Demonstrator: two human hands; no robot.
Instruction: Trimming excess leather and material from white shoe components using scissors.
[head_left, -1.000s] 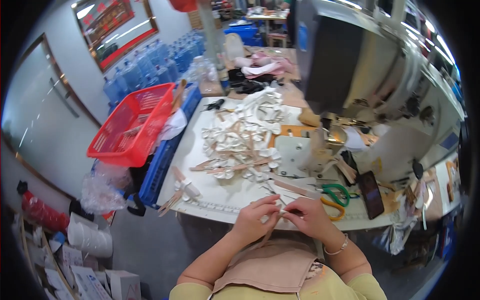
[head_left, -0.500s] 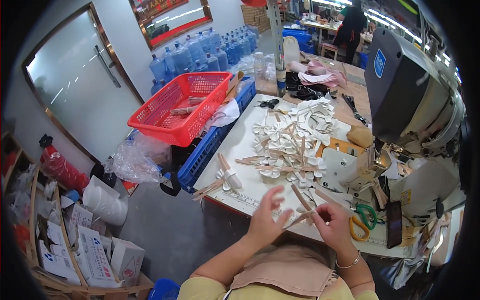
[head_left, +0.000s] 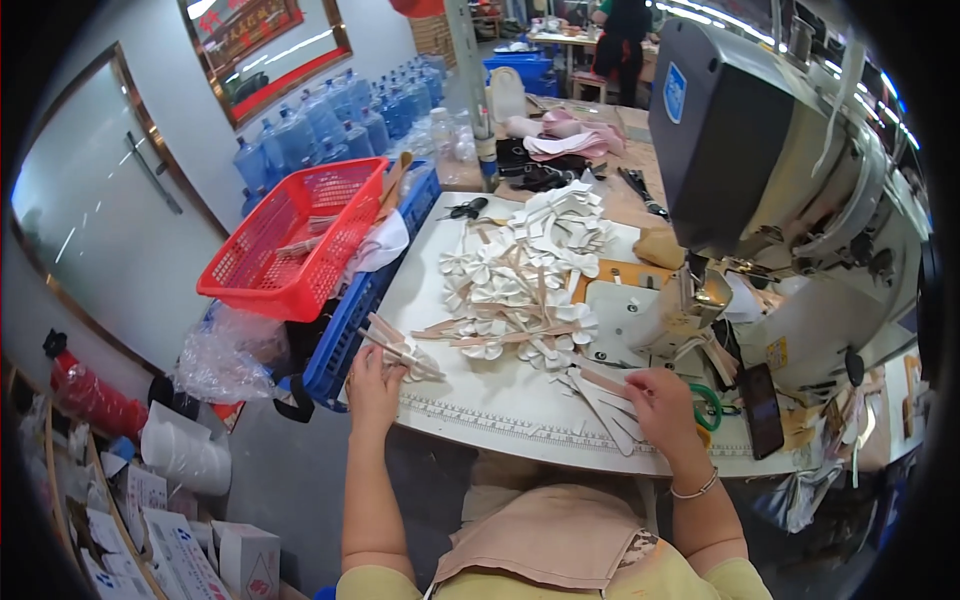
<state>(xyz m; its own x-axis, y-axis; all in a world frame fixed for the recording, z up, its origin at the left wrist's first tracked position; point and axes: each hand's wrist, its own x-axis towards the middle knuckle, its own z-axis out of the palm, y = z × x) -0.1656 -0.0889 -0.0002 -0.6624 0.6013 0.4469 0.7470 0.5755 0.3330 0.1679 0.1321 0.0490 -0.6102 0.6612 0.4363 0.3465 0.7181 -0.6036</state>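
Note:
My left hand (head_left: 374,388) is at the table's left front edge, thumb and fingers closed around part of a small bundle of beige straps with white pieces (head_left: 408,350). My right hand (head_left: 658,408) pinches the end of a beige strap (head_left: 602,379) above several white and beige strips (head_left: 612,418) near the front edge. Between and beyond my hands lies a heap of white petal-shaped pieces (head_left: 520,270) with beige straps among them. The fingertips of my left hand are partly hidden by the bundle.
A sewing machine (head_left: 720,130) stands at the right. Green-handled scissors (head_left: 708,405) and a dark phone (head_left: 762,408) lie beside my right hand. A ruler strip (head_left: 500,422) runs along the front edge. A red basket (head_left: 250,285) sits over a blue crate (head_left: 345,345) at left.
My hands have moved apart from a strap they were handling together. My left hand went left to the bundle; my right hand now pinches a strap by the strips. The view has shifted.

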